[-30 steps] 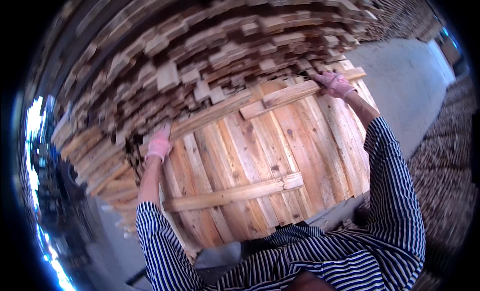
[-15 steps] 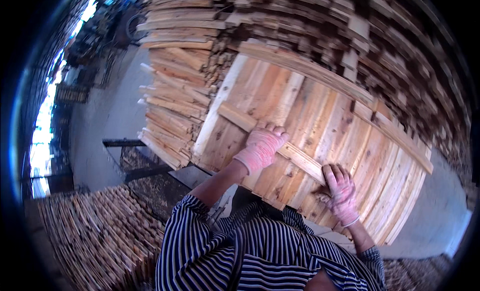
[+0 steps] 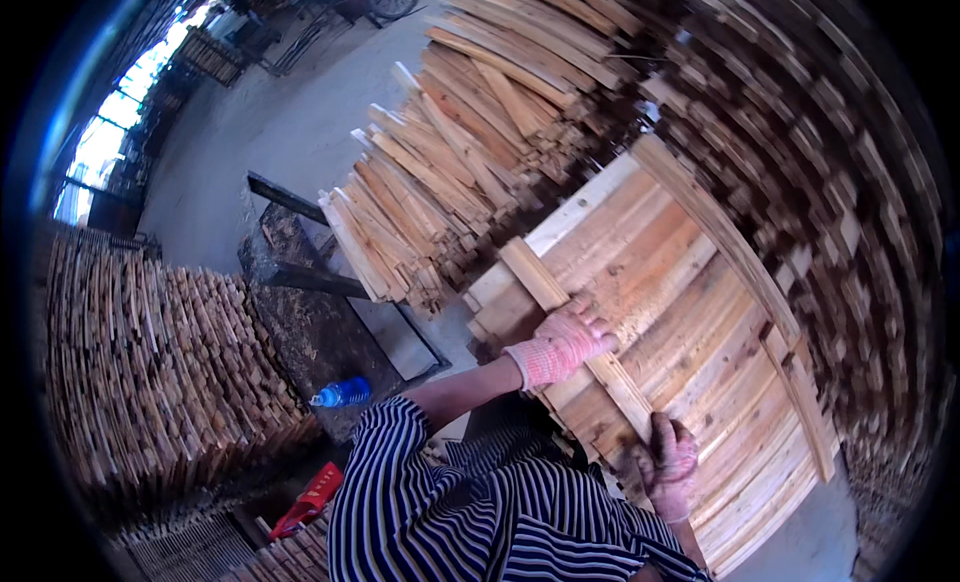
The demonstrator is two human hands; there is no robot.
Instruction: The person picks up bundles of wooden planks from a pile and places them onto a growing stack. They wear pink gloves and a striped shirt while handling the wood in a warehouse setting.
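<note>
A panel of pale and reddish planks [image 3: 655,307] lies in front of me, laid side by side. Across its near part runs a narrow wooden strip [image 3: 626,394]. My left hand [image 3: 565,344], in a pinkish knit glove, is closed over the strip near its middle, with the fingers curled across the top. Lower right, my right hand [image 3: 672,472], gloved the same way with darkened fingertips, grips the strip's near end between thumb and fingers. A second, longer strip [image 3: 715,232] lies along the panel's far edge, with a shorter strip [image 3: 797,402] beside its lower end.
Loose wooden slats [image 3: 440,172] are piled beyond the panel's left end. Tall stacks of boards [image 3: 800,182] rise on the far right. Left of me stand a dark bench [image 3: 315,332] with a blue bottle [image 3: 343,392], a dense slat stack [image 3: 170,362] and a red package [image 3: 308,500].
The view has swung left, so the panel appears more tilted and farther right. The blue bottle and red package have come into sight. Both hands remain on the strip.
</note>
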